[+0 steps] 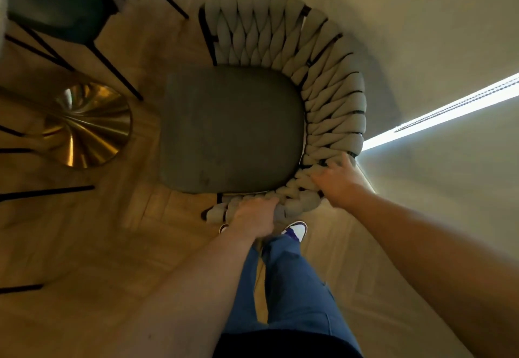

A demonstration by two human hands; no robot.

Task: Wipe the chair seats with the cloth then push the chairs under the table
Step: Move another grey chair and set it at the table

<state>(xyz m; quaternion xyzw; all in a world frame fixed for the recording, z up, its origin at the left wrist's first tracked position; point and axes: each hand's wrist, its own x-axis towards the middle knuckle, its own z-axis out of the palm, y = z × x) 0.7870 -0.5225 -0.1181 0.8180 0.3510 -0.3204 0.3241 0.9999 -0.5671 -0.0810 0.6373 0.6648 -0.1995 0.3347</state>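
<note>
Nearest to us are our own two bare forearms, reaching forward and down from the bottom of the view, with blue trousers [292, 287] and a white-and-purple shoe [297, 230] between them on the wooden floor [84, 245].

Our left hand [254, 215] is curled closed over the near rim of the chair's [280, 104] woven backrest [334, 99], knuckles up, fingers wrapped around the thick grey braid. Our right hand [338, 182] grips the same rim just beside it, farther round the curve toward the right, its fingers [332, 165] hooked over the top into the weave. Both arms are nearly straight, the right coming in at a slant from the lower right.

We judge that both hands hold the backrest because that gives the firmest purchase for steering the chair toward the table. The dark padded seat [230, 130] faces up, bare, and points away from us toward the left edge of the view.

No cloth is visible in either hand or anywhere else here, which suggests the wiping of this seat is finished.

A round brass table base [92, 127] stands on the floor to the left of the seat's far edge, apart from it. A second chair [56, 0] with thin black legs sits at the upper left corner.
</note>
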